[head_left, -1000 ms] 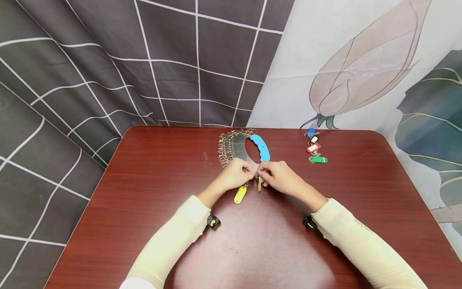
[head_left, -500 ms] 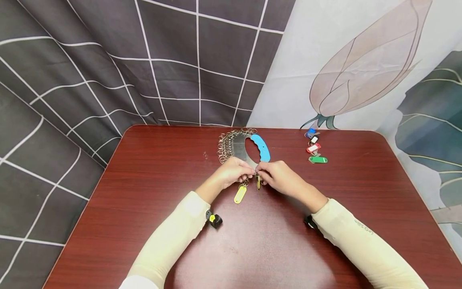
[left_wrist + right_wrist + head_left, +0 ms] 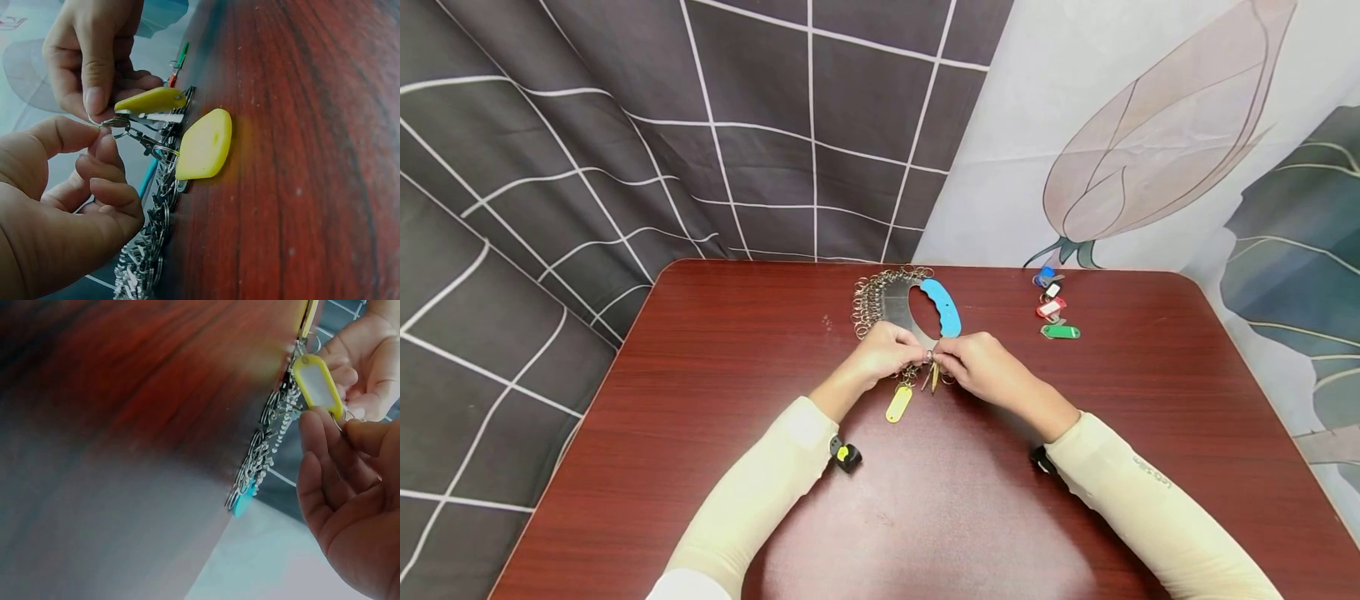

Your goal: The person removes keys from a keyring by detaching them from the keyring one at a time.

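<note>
Head view, centre: left hand (image 3: 886,350) and right hand (image 3: 977,360), fingertips pinched together, hold a key ring (image 3: 929,357), likely light, stiff, springy, best gripped at its rim.

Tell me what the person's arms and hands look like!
The left hand and right hand wear no gloves. The left sleeve and right sleeve are long and pale cream. The right one has small dark lettering, too tiny to read. By the left wrist is a black gadget with a yellow patch; another black gadget shows by the right.
</note>
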The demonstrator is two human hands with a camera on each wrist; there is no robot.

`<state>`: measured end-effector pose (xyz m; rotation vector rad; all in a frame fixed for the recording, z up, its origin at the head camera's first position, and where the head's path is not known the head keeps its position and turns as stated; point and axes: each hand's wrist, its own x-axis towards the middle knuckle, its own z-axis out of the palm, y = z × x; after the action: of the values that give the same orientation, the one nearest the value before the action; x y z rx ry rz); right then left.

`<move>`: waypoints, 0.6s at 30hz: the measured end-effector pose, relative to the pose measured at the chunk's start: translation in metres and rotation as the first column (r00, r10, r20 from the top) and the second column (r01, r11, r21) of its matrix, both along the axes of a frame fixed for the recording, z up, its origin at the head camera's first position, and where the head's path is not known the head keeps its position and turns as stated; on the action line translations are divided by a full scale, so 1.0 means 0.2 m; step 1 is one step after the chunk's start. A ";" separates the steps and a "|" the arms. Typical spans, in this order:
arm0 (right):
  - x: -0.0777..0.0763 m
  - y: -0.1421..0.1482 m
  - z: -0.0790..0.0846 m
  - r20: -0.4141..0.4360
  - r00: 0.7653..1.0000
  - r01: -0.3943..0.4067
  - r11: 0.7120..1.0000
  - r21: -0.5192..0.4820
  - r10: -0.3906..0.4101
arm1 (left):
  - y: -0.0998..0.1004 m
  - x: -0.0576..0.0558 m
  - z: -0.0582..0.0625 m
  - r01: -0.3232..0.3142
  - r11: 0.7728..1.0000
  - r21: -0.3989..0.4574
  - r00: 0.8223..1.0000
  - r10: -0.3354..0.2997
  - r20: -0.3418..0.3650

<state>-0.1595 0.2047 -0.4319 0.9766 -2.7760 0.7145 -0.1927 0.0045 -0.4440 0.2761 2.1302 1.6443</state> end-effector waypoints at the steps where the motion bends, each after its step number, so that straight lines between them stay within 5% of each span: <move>1: 0.00 0.00 0.00 -0.008 1.000 0.006 1.000 0.004 -0.006 | 0.00 0.00 0.00 -0.002 1.000 -0.015 0.999 0.001 -0.032; 5: 0.00 0.00 0.00 -0.031 0.999 0.019 1.000 0.015 -0.018 | 0.00 0.01 0.02 0.019 0.997 -0.068 0.988 -0.029 -0.149; 9: 0.00 -0.01 0.00 -0.062 0.998 0.020 0.999 0.041 -0.018 | -0.01 0.02 0.04 0.023 0.987 -0.158 0.958 -0.066 -0.278; 18: -0.02 -0.02 0.02 -0.104 0.993 0.061 0.994 0.087 -0.051 | 0.01 0.08 0.07 -0.033 0.940 -0.340 0.837 -0.160 -0.523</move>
<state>-0.1631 0.2016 -0.4274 0.9189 -2.7552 0.5209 -0.1773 0.0058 -0.4298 0.7780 2.7365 1.2183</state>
